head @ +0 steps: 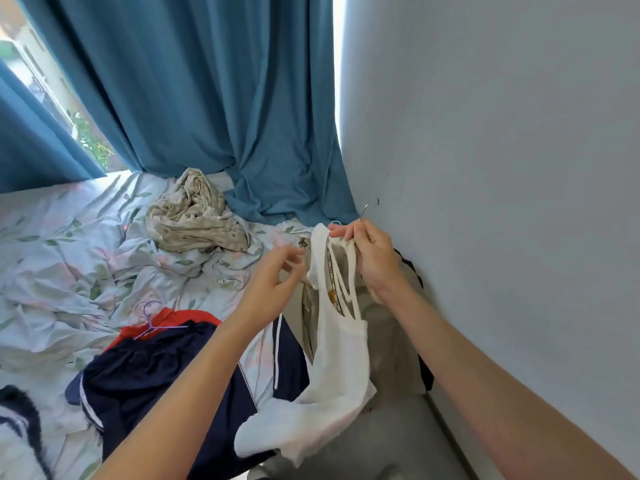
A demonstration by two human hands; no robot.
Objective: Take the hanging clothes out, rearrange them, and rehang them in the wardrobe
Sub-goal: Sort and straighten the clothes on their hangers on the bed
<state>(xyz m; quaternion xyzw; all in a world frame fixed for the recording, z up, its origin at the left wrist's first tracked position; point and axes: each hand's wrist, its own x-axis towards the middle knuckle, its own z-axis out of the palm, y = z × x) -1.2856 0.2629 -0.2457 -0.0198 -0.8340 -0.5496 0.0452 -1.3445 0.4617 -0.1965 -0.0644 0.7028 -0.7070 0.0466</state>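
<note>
Your right hand [370, 261] grips hanger [369, 209] and top [332, 348] straps; top hangs straight down. Your left hand [277, 275], loosely open, sits just left of straps, nearer.

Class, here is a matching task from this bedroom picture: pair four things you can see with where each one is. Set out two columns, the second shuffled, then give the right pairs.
Things
1. white camisole
2. purple hanger
3. beige crumpled cloth
4. teal curtain

Places
A. hanging in front of the window
B. held up by its straps in the right hand
C. bunched on the bed at the curtain's foot
D. lying on the red and navy garments

Pairs: 1-B, 2-D, 3-C, 4-A
</note>
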